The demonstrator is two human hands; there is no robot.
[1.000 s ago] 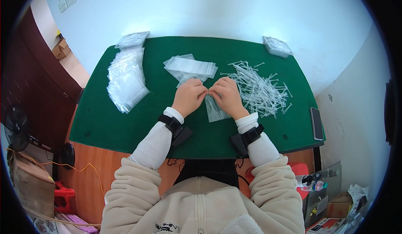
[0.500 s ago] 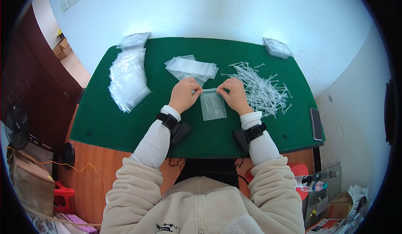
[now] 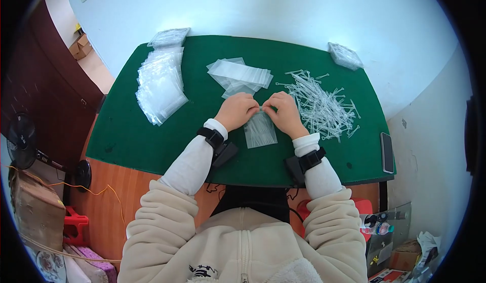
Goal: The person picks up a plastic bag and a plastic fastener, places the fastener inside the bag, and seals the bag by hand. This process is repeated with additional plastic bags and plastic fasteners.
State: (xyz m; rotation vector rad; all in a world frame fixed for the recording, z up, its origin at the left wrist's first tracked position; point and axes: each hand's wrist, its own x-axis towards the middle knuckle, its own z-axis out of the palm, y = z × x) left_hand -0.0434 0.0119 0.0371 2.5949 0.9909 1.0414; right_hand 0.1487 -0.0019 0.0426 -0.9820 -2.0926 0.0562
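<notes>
A small clear zip bag (image 3: 260,132) with several thin clear sticks inside lies in front of me, its top edge pinched between both hands. My left hand (image 3: 237,112) is closed on the top edge near its middle. Close beside it, my right hand (image 3: 286,115) pinches the same edge toward its right end. The fingers partly hide the bag's closure. Right of my right hand spreads a loose pile of clear plastic sticks with looped ends (image 3: 326,107). Beyond the hands, a few flat clear bags (image 3: 240,75) overlap one another.
A fanned stack of clear bags (image 3: 159,86) covers the green table's (image 3: 202,106) left side. Filled packs stand at the far left (image 3: 169,37) and far right (image 3: 346,56) corners, by the wall. A phone (image 3: 387,153) lies at the right edge.
My left hand has slid right along the bag's top edge, so both hands are now nearly touching. The whole view has shifted slightly.
</notes>
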